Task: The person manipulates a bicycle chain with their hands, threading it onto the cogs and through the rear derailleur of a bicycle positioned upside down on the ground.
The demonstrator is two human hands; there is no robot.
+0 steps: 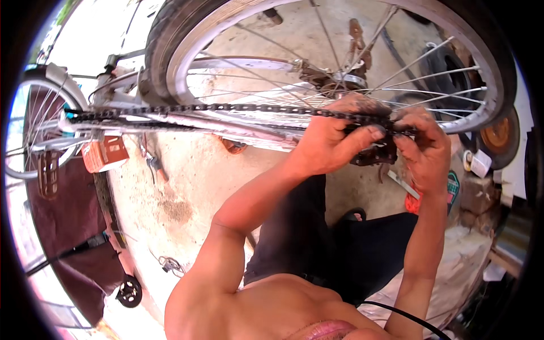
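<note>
A bicycle is upturned in front of me, its rear wheel (187,34) at the top with spokes and hub (334,79) showing. A black chain (215,107) runs from the left toward my hands. My left hand (334,141) grips the chain and the dark rear derailleur (374,154) below the hub. My right hand (425,144) pinches the chain just right of it, fingertips nearly touching the left hand's. Both hands are greasy.
A front wheel (34,124) and pedal (48,173) are at the left. An orange box (105,154) lies under the frame. Tools (156,167) lie on the stained concrete floor (187,187). A small orange-hubbed wheel (498,139) stands at the right, clutter below it.
</note>
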